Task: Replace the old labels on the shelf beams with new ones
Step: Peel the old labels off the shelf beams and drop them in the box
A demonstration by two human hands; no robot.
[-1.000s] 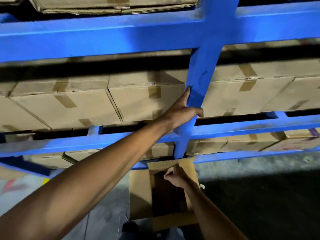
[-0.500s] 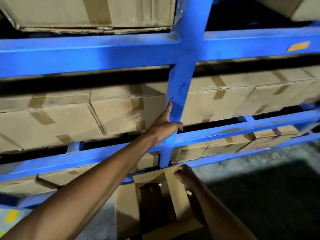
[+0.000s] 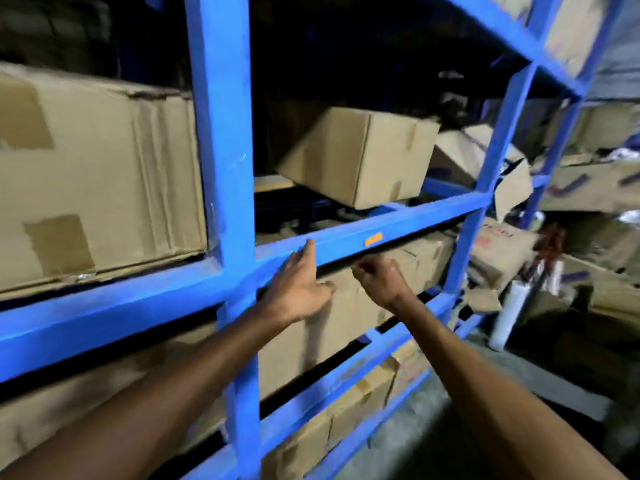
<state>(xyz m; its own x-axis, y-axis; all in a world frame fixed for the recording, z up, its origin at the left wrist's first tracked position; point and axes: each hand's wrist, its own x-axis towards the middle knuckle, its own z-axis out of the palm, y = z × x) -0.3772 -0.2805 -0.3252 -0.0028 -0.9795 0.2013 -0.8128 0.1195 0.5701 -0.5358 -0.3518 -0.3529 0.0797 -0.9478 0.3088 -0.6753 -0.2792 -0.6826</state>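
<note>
the small orange rectangular label (image 3: 373,239) sits on the blue steel shelf beam (image 3: 408,220), long axis along it, just up and right of my fingers. my right hand (image 3: 381,280), curled nearly closed, holding what i cannot tell, is nearer; my left hand (image 3: 299,285) rests open against the beam.

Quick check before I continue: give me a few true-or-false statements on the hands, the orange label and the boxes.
1. The orange label sits on the horizontal beam. True.
2. The left hand covers the label. False: its fingertips touch the beam left of it.
3. The right hand is curled just below the beam. True.
4. The tilted box hangs under that beam. False: it rests above it.
</note>
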